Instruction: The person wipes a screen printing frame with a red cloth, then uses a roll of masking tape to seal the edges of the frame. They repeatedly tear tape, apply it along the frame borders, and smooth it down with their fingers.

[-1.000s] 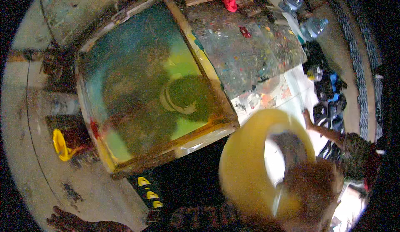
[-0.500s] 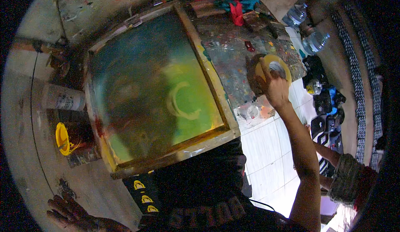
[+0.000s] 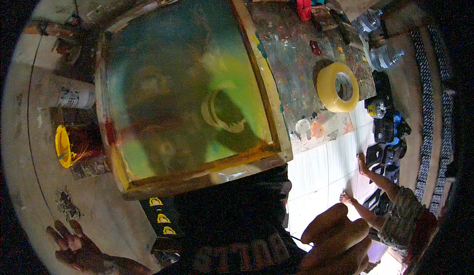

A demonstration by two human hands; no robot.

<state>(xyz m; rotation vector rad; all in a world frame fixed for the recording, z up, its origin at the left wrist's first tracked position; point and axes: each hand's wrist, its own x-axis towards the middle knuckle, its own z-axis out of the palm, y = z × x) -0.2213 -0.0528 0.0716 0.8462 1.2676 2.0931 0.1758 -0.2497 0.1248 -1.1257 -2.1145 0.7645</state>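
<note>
My left hand (image 3: 79,250) is at the lower left, open, its fingers spread and slightly bent, touching nothing. Close to the camera at the lower right, my right hand (image 3: 335,240) has its fingers curled together; its palm is hidden, so whatever it may hold cannot be seen. A wood-edged screen printing frame (image 3: 185,92) lies in front of me, its mesh dark blue-green and yellow-green with pale ring marks. To its right, a wide roll of clear yellowish tape (image 3: 327,90) sits on a paint-stained tabletop (image 3: 296,62), apart from both hands.
A yellow-rimmed container (image 3: 61,146) and a white tub (image 3: 78,98) stand left of the frame. Red cloth (image 3: 303,4) lies at the back. Clear plastic bottles (image 3: 387,57) and dark items (image 3: 387,127) line the right side. Another person's bare limbs (image 3: 377,178) show over white tiles (image 3: 308,176).
My right hand has left the tape roll and come back toward me at the lower right. The roll stays on the tabletop. The view has shifted a little.
</note>
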